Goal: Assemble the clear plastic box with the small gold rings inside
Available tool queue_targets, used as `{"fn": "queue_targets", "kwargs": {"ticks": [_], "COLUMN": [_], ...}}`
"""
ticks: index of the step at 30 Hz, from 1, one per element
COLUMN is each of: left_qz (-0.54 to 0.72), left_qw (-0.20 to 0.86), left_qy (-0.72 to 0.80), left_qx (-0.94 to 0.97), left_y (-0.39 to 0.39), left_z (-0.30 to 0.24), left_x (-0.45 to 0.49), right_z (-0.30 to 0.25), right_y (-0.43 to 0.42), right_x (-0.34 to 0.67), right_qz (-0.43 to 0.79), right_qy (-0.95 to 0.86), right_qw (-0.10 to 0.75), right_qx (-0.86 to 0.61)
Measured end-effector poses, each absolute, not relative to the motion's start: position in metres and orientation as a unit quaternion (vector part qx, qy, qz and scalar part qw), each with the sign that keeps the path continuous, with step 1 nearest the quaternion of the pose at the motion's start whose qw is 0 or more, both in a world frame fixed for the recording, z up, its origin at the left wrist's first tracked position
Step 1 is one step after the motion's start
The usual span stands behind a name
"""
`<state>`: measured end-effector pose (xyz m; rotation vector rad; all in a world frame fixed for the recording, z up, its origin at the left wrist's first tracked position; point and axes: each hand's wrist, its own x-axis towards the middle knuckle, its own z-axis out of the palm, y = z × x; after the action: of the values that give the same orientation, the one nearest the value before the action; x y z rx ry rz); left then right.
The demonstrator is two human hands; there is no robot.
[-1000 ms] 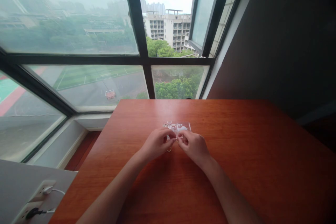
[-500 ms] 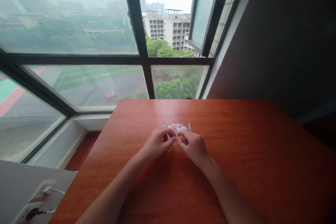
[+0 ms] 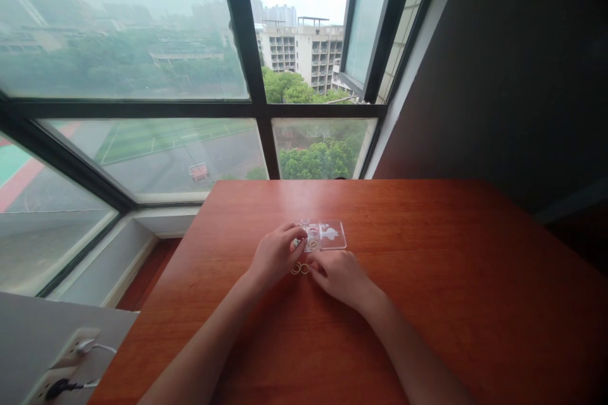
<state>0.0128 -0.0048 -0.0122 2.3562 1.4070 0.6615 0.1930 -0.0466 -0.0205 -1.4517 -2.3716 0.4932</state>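
While rings dot the reddish table, one window stands ajar.

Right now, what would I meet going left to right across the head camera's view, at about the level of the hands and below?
White plug → left hand → pale rings → right hand.

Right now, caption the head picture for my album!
Left hand and right hand near pale round rings on reddish wooden table.
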Motion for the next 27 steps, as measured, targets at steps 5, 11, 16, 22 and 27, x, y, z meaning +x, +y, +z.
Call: {"fn": "queue_targets", "kwargs": {"ticks": [5, 11, 16, 22, 27], "left_qz": [0.229, 0.231, 0.23, 0.224, 0.221], "left_qw": [0.15, 0.147, 0.153, 0.157, 0.159], "left_qy": [0.496, 0.495, 0.488, 0.485, 0.482], "left_qx": [0.824, 0.825, 0.828, 0.831, 0.833], "left_y": [-0.0016, -0.002, -0.0029, -0.0036, -0.0037], "left_z": [-0.0091, -0.0085, -0.0073, -0.0061, -0.0058], "left_x": [0.0077, 0.0075, 0.0076, 0.0072, 0.0071], "right_z": [-0.0202, -0.0222, -0.0242, -0.0237, -0.0224], "right_y": [-0.0493, -0.0484, -0.0476, -0.0478, -0.0482], "right_x": [0.1876, 0.1873, 0.1885, 0.1907, 0.1921], "right_qz": [0.188, 0.203, 0.192, 0.211, 0.224], "right_qy": [-0.838, -0.829, -0.828, -0.822, -0.818], "right_qw": [0.131, 0.102, 0.104, 0.12, 0.137], "right_qx": [-0.495, -0.511, -0.517, -0.514, -0.512]}}
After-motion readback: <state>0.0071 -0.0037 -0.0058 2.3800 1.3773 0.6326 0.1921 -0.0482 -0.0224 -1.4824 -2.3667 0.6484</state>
